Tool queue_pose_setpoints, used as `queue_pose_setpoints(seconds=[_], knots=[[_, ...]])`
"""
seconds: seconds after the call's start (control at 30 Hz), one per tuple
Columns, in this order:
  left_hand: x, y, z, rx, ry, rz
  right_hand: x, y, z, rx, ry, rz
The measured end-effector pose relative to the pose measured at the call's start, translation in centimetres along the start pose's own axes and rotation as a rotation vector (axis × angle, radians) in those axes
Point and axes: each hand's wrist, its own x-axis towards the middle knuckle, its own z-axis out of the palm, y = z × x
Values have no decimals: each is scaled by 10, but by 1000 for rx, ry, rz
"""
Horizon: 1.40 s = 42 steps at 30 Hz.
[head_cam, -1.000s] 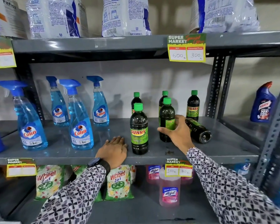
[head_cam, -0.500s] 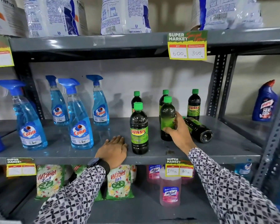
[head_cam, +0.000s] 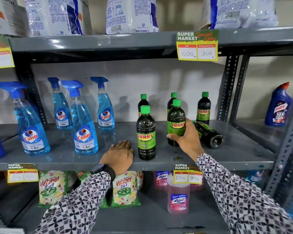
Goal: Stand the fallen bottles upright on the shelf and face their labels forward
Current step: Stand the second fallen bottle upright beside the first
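Note:
Several dark Sunny bottles with green caps stand on the grey middle shelf [head_cam: 91, 159]. My right hand [head_cam: 187, 141] is wrapped around one upright bottle [head_cam: 176, 119], whose red-and-green label faces forward. Just right of it one bottle [head_cam: 208, 135] lies on its side, base toward me. Another front bottle [head_cam: 145, 134] stands upright with its label forward. Three more stand behind: one at the left [head_cam: 143, 103], one in the middle [head_cam: 172, 97] mostly hidden, one at the right [head_cam: 203, 108]. My left hand [head_cam: 119, 155] rests flat on the shelf's front edge, holding nothing.
Blue Colin spray bottles [head_cam: 84, 125] fill the shelf's left half. A blue Harpic bottle [head_cam: 278, 107] stands on the neighbouring shelf at right. Detergent bags [head_cam: 128, 16] sit on the shelf above, Wheel packets [head_cam: 125, 190] and a pink Lizol bottle [head_cam: 178, 196] below. A steel upright [head_cam: 227, 88] bounds the right.
The bottle in my right hand has turned: its Sunny label, turned away a second ago, now faces forward. My left hand has stayed put.

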Motion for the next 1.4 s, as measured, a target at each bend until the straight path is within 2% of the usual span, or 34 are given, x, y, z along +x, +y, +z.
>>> queue_pose_setpoints(seconds=[0.3,0.53,1.07,1.23,1.3,1.4], knots=[[0,-1,0,3,-9,5,-4,0,-7,186,-91,97],[-2,2,-4,-8,-2,-2,-34,-1,-26,266,-243,33],[-6,5,-7,8,-34,-5,-54,-3,-33,348,-235,-24],[-5,4,-7,3,-33,-2,-57,-9,-40,345,-296,-24],[-5,4,-6,4,-37,0,-57,-16,-49,312,-210,-74],[-4,5,-7,4,-33,-2,-40,-23,-75,162,251,-138]])
